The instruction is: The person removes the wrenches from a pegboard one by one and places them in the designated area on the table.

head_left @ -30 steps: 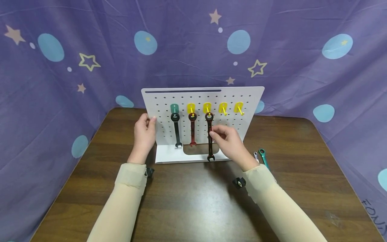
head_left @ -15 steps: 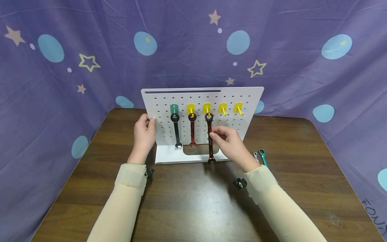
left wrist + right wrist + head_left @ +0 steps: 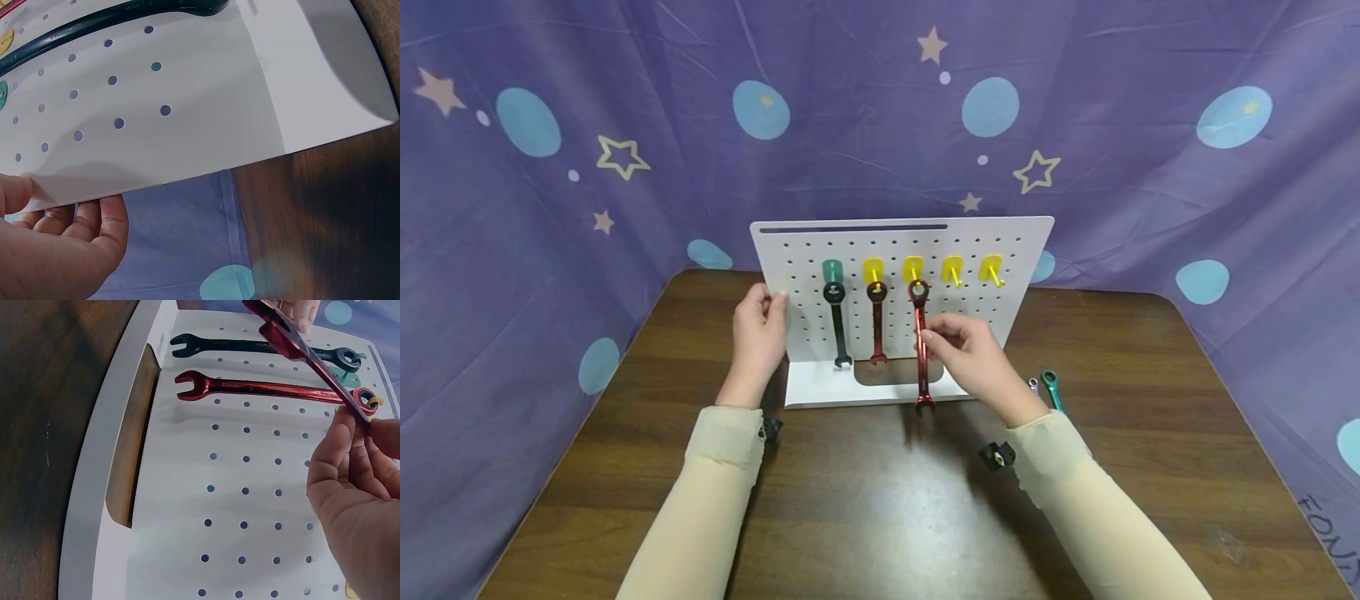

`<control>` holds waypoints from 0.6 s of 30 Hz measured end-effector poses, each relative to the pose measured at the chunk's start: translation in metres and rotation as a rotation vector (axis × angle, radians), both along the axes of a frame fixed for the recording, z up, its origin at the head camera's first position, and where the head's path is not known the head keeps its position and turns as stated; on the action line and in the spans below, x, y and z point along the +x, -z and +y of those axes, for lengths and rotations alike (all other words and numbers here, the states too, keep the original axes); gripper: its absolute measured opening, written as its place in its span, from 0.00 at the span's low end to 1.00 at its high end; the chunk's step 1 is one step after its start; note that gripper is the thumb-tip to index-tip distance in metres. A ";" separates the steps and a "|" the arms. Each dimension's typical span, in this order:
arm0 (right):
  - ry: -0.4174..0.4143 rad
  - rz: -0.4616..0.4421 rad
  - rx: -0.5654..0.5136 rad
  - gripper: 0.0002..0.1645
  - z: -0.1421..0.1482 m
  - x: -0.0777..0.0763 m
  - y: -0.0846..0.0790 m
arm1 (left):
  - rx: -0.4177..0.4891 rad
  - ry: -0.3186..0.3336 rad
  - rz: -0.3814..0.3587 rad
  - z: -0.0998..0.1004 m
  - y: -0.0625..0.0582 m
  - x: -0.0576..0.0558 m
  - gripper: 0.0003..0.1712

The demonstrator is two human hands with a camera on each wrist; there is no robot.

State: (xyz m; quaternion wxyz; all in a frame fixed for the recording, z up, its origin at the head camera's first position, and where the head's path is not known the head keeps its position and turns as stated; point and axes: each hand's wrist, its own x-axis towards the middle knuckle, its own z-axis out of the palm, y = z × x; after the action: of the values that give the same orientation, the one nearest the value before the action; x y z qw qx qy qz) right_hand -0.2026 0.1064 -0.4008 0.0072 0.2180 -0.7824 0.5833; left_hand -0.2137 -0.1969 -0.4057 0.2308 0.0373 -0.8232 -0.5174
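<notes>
A white pegboard [image 3: 808, 337] stands on the table. My left hand [image 3: 758, 329] grips its left edge, thumb in front and fingers behind in the left wrist view. My right hand [image 3: 973, 358] pinches a red combination wrench [image 3: 922, 358] by the middle of its shaft. The wrench's ring end is up at the third hook [image 3: 913, 268], a yellow one, and its open end points down, tilted out toward me. To its left, another red wrench [image 3: 262, 389] hangs from a yellow hook [image 3: 873, 269]. A dark green wrench [image 3: 839, 329] hangs from the green hook [image 3: 832, 269] at far left.
Two more yellow hooks, one [image 3: 953, 269] beside the held wrench and one [image 3: 992, 267] at the right, carry nothing. A teal wrench [image 3: 1051, 385] and a small silver wrench [image 3: 1034, 385] lie right of the board, partly behind my sleeve. A patterned purple cloth [image 3: 865, 117] hangs behind the table.
The held wrench's open end has swung slightly down and toward me, and its shaft now shows brighter red. My right hand has dipped a little. My left hand keeps its place.
</notes>
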 end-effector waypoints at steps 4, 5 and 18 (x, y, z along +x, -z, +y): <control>0.003 -0.004 -0.005 0.09 0.000 0.000 -0.002 | 0.002 0.001 -0.004 0.000 0.000 0.000 0.13; 0.003 -0.005 -0.007 0.09 0.000 0.001 -0.002 | 0.003 0.002 -0.005 0.000 0.000 0.001 0.13; -0.013 0.000 -0.021 0.08 -0.001 0.000 -0.006 | -0.005 0.001 0.003 -0.001 0.000 -0.001 0.12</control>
State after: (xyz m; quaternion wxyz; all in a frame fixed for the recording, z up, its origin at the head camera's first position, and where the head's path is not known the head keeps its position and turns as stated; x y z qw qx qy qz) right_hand -0.2021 0.1057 -0.3951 0.0057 0.2227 -0.7750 0.5914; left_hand -0.2143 -0.1975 -0.4060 0.2319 0.0354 -0.8243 -0.5153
